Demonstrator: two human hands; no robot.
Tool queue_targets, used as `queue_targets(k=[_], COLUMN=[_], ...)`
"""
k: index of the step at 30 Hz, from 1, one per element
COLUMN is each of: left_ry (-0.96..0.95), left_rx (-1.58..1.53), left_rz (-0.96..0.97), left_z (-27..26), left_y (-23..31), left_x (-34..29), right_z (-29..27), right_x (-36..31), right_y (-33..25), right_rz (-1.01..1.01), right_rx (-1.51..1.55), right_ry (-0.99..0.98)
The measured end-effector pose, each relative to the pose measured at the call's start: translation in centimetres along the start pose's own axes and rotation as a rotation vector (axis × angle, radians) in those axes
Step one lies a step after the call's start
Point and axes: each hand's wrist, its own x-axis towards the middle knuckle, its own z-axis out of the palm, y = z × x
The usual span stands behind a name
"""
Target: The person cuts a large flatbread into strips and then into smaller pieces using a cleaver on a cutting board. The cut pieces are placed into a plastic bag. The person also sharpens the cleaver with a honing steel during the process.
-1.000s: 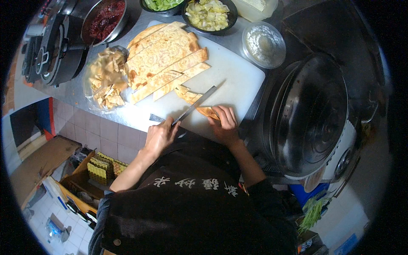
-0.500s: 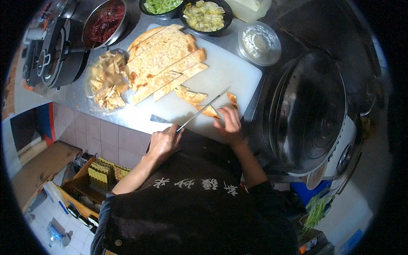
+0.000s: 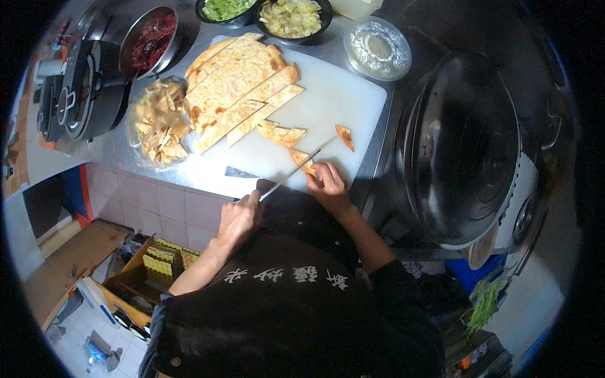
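Note:
My left hand is closed round the handle of a knife, whose narrow blade points away to the right across a white cutting board. Under and beside the blade lies a short strip of browned flatbread. The curled fingers of my right hand pinch this strip's near end. One cut flatbread piece lies apart to the right, and several overlapping cut pieces lie farther back. The large flatbread, partly sliced into long slanting strips, covers the board's left part.
Left of the board sits a clear plastic bag of cut flatbread. Behind stand a metal bowl with dark red paste, black bowls of chopped greens and cabbage, and a round clear tub. At right is a big black wok.
My left hand has drawn the knife back toward me. My right hand has moved slightly nearer to me, its fingers more curled. The whole view has shifted a little.

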Motion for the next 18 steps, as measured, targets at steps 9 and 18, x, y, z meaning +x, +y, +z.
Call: queue_targets(k=[9,18], left_ry=[-0.004,-0.168], left_rx=[0.031,-0.003], left_rz=[0.046,-0.043], left_z=[-0.1,-1.6], left_y=[-0.4,1.7], left_x=[0.1,2.5], right_z=[-0.5,-0.5], right_x=[0.8,0.6], right_y=[-1.8,-1.6], right_rz=[0.192,0.18], right_rx=[0.122,0.151], right_ry=[0.045,0.058])
